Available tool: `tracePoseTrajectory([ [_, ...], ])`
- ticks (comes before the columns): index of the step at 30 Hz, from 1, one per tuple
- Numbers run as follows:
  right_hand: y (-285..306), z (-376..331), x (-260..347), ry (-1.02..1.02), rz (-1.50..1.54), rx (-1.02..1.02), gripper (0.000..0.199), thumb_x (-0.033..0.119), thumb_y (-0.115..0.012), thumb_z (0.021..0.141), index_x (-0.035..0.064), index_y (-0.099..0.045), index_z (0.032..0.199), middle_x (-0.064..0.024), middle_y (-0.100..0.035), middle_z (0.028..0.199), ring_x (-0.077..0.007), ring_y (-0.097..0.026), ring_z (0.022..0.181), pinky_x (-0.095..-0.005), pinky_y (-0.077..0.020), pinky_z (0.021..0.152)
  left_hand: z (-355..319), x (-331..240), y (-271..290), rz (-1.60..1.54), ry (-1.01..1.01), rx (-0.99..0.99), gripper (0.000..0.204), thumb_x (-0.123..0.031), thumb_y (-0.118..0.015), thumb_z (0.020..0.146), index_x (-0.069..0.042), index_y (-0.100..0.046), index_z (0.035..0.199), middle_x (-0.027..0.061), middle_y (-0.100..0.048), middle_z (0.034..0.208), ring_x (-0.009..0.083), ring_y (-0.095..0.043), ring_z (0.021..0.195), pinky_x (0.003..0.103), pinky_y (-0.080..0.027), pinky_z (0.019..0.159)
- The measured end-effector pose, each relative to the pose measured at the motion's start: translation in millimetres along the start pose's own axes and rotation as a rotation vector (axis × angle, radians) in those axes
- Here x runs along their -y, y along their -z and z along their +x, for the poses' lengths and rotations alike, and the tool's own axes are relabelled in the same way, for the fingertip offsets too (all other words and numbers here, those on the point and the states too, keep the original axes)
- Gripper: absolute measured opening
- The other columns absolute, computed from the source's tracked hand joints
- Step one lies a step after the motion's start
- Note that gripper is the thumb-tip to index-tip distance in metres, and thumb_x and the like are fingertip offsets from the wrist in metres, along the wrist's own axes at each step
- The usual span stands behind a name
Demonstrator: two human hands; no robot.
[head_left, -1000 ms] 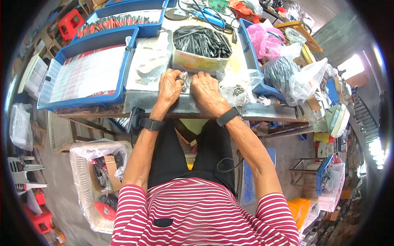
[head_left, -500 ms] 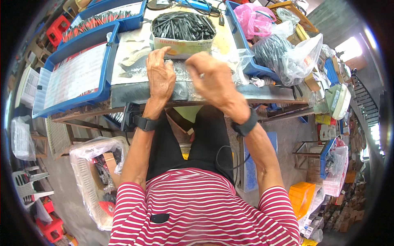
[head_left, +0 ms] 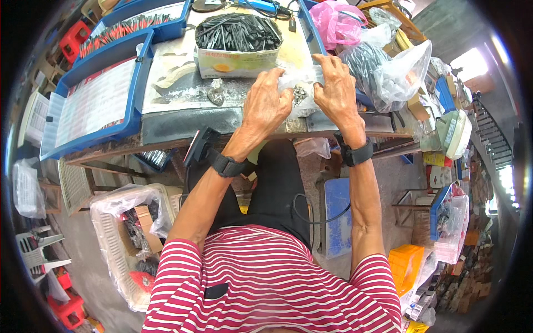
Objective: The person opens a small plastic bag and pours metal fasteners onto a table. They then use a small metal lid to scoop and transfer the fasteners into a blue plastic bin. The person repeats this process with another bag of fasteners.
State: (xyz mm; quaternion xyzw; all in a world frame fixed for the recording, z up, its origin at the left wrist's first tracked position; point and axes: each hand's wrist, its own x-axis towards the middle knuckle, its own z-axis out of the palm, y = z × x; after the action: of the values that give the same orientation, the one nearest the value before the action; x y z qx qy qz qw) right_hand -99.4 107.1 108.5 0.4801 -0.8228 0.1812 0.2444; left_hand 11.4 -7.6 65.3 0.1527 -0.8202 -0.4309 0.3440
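L hand (head_left: 267, 101) & R hand (head_left: 337, 89) both grasp clear plastic bag (head_left: 302, 76), small metallic pcs (head_left: 300, 95) apparently inside, nr counter (head_left: 186, 127) front edge, R of carton (head_left: 239, 65). Uneven pull could tear thin film or tip bag, spilling pcs over edge.

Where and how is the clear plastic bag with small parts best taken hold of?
Probably take the clear plastic bag by its loose far side, left hand from the left, right hand from the right: it looks limp there, and the small grey parts sit clustered nearer the person.
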Motion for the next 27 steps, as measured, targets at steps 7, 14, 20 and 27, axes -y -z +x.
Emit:
tracePoseTrajectory([
  [7,6.6,4.6,12.3,-0.001,-0.099,0.189,0.038,0.007,-0.066,0.068,0.0088,-0.059,0.105,-0.0096,-0.055,0.107,-0.0300,-0.050,0.104,-0.0422,-0.0405,0.084,-6.2,2.4,-11.2,-0.016,0.077,-0.023,0.034,-0.014,-0.060,0.076,0.006,-0.055,0.103,0.0210,-0.062,0.085,0.0285,-0.063,0.076,0.036,-0.049,0.070],
  [14,-10.7,21.9,20.3,0.357,-0.249,0.266,0.035,-0.002,-0.054,0.069,0.0101,-0.059,0.101,-0.0062,-0.060,0.095,-0.0237,-0.053,0.101,-0.0409,-0.0368,0.084,-16.8,28.5,-26.2,-0.488,0.326,-0.042,0.017,-0.001,-0.053,0.078,0.004,-0.055,0.094,0.0071,-0.061,0.082,0.0115,-0.058,0.071,0.026,-0.049,0.062],
  [20,-18.9,26.7,6.4,0.242,-0.124,0.429,0.015,0.002,-0.053,0.072,0.0058,-0.056,0.086,-0.0137,-0.060,0.083,-0.0348,-0.060,0.073,-0.0441,-0.0457,0.063,-3.7,25.5,-36.1,-0.717,0.314,-0.083,0.009,0.000,-0.048,0.083,0.000,-0.055,0.090,0.0040,-0.060,0.082,0.0090,-0.058,0.071,0.024,-0.050,0.064],
  [27,9.4,33.3,-14.4,0.013,-0.056,0.044,0.009,0.010,-0.056,0.076,0.0033,-0.053,0.081,-0.0179,-0.059,0.078,-0.0377,-0.060,0.070,-0.0458,-0.0473,0.062,48.6,-18.8,-32.8,-0.657,0.091,-0.068,0.006,-0.004,-0.057,0.077,0.002,-0.057,0.077,0.0104,-0.059,0.066,0.0160,-0.056,0.063,0.030,-0.044,0.056],
])
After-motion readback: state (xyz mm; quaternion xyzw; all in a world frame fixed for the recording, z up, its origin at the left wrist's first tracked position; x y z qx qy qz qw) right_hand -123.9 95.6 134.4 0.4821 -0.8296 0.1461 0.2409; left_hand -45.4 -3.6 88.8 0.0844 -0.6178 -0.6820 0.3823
